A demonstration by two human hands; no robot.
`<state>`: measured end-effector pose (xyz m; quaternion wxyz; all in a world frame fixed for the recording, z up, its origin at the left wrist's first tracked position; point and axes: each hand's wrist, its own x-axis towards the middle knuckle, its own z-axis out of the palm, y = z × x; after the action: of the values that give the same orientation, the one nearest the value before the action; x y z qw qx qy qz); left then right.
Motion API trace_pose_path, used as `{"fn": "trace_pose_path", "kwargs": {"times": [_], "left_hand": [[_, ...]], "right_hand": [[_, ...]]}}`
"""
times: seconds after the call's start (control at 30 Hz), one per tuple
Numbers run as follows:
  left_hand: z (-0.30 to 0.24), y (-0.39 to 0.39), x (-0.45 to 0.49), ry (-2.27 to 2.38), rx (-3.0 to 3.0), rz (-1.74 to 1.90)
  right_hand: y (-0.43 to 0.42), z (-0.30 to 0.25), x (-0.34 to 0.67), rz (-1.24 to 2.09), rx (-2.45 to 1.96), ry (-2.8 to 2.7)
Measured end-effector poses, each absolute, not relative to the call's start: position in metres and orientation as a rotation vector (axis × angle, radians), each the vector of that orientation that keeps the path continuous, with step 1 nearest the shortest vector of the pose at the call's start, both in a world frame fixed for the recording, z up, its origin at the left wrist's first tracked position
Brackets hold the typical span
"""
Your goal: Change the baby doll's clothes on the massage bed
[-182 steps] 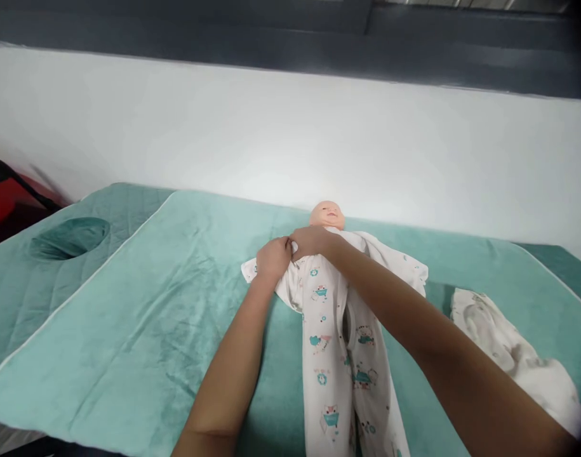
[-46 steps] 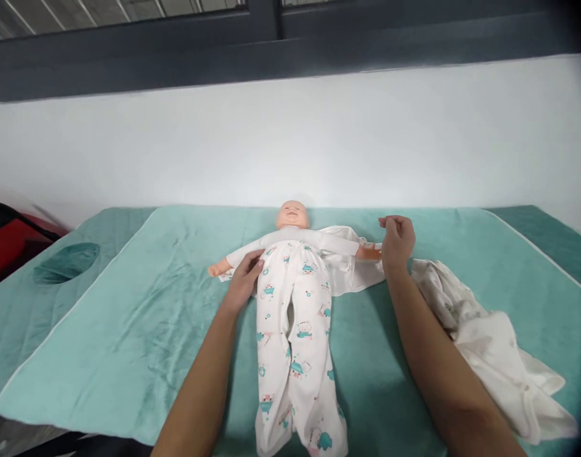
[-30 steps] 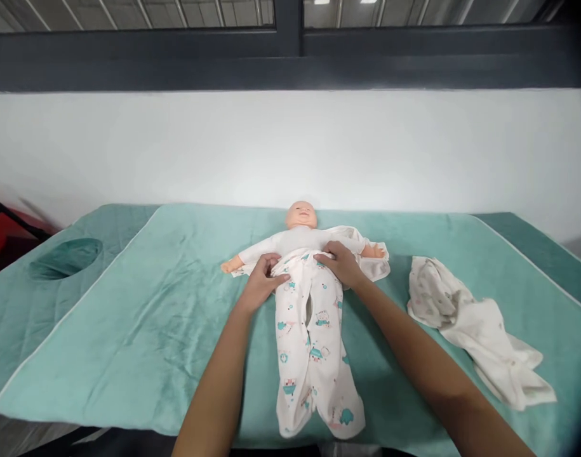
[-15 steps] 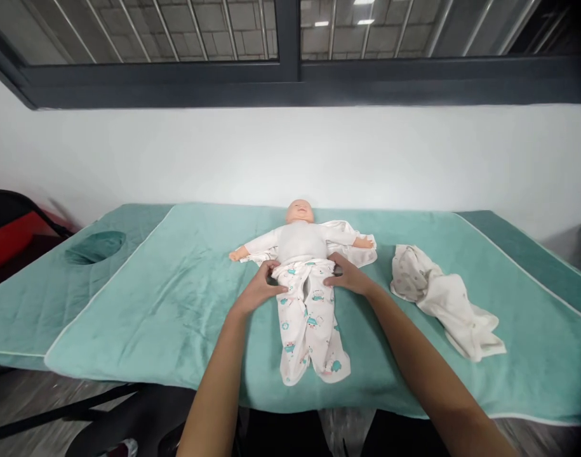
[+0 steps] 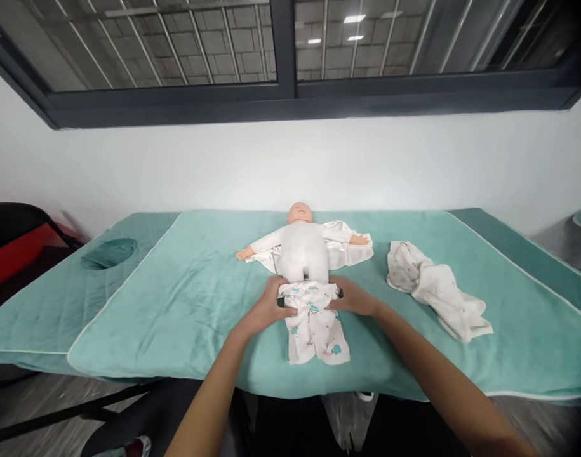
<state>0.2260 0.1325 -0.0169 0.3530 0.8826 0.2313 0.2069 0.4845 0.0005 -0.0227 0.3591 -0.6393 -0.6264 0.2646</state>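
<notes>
The teal-covered bed (image 5: 176,304) fills the view from edge to edge, and more of its near edge and the floor below shows than half a second ago, so the head has drawn back. On it the doll (image 5: 303,251) lies on its back, head toward the wall, arms spread over a white garment (image 5: 350,255) opened flat beneath it. The printed sleepsuit (image 5: 313,324) has moved most: a second ago its top edge sat at the doll's chest, half a second ago at the waist, and now it is bunched below the hips, leaving the white trunk uncovered and only the legs inside. By this look the suit is off the body and holds on only at the legs. A crumpled white cloth (image 5: 433,292) lies apart on the right. The left hand (image 5: 266,308) and right hand (image 5: 354,298) each pinch the gathered top edge, fingers curled into the cloth, one at either side.
</notes>
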Motion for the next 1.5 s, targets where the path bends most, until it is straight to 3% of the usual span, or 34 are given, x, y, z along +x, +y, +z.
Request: {"fn": "trace_pose_path", "kwargs": {"times": [0.17, 0.3, 0.5, 0.67, 0.87, 0.97, 1.17, 1.23, 1.4, 1.5], "left_hand": [[-0.01, 0.115, 0.229, 0.719, 2.548, 0.457], [0.004, 0.109, 0.225, 0.739, 2.194, 0.543], [-0.009, 0.079, 0.198, 0.468, 2.477, 0.271], [-0.017, 0.052, 0.2, 0.495, 2.804, 0.268], [-0.005, 0.026, 0.192, 0.458, 2.634, 0.285], [0.02, 0.018, 0.18, 0.441, 2.468, 0.16], [0.115, 0.042, 0.154, 0.11, 2.351, -0.282], [0.136, 0.052, 0.151, 0.26, 2.375, -0.075], [0.114, 0.065, 0.166, 0.58, 1.857, 1.406], [0.069, 0.066, 0.183, 0.627, 1.646, 1.527]], "right_hand": [[-0.01, -0.02, 0.472, 0.876, -1.569, -1.376], [-0.018, -0.008, 0.469, 1.12, -1.355, -1.124], [-0.066, -0.009, 0.453, 0.803, -1.508, -1.741], [-0.077, -0.026, 0.426, 0.549, -1.723, -1.707], [-0.091, -0.009, 0.425, 1.21, -1.427, -1.443], [-0.099, 0.017, 0.436, 1.585, -1.305, -1.565], [-0.078, 0.097, 0.443, 1.81, -1.104, -2.104], [-0.065, 0.117, 0.43, 1.763, -0.999, -2.038], [-0.023, 0.135, 0.376, 1.512, -0.634, -1.493], [0.016, 0.121, 0.35, 1.33, -0.47, -1.14]]}}
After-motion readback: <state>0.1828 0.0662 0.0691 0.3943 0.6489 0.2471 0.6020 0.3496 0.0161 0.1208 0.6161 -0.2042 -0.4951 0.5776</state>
